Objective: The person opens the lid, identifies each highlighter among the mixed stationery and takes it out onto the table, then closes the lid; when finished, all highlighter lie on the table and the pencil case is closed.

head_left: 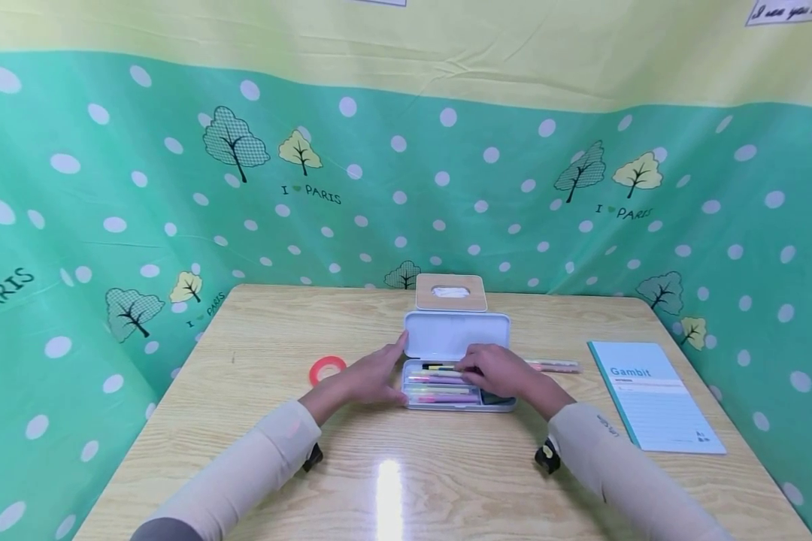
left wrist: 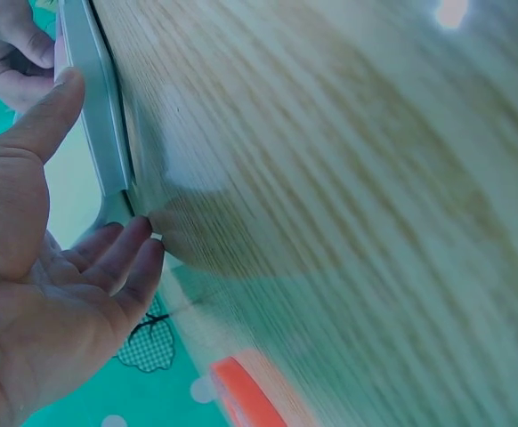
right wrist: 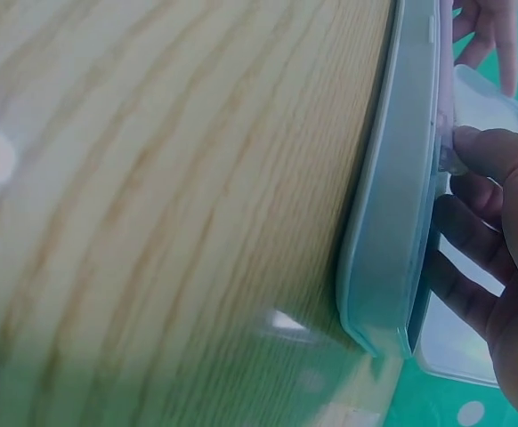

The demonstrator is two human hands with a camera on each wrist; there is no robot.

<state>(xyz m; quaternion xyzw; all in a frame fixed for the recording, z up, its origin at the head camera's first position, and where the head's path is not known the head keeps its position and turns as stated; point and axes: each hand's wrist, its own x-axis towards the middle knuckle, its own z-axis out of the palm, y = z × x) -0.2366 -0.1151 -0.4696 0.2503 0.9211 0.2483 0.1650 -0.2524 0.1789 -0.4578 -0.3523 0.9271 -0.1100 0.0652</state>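
Observation:
A white pencil case (head_left: 460,407) lies unfolded on the table, its lid (head_left: 456,336) tipped back. Several colored pens (head_left: 440,389) fill its tray side by side. My left hand (head_left: 375,373) spreads around the left end of the case, thumb at the front corner and fingers by the lid. In the left wrist view, those fingers (left wrist: 121,253) are relaxed and the palm holds nothing. My right hand (head_left: 497,370) reaches into the right part of the tray. Its thumb and bent fingers pinch the end of a pinkish pen (right wrist: 447,156).
Behind the lid stands a tissue box (head_left: 450,303) with a wooden top. A red tape roll (head_left: 313,370) lies left of the case. More pens (head_left: 560,367) lie to the right, and a blue notebook (head_left: 656,398) lies at the far right.

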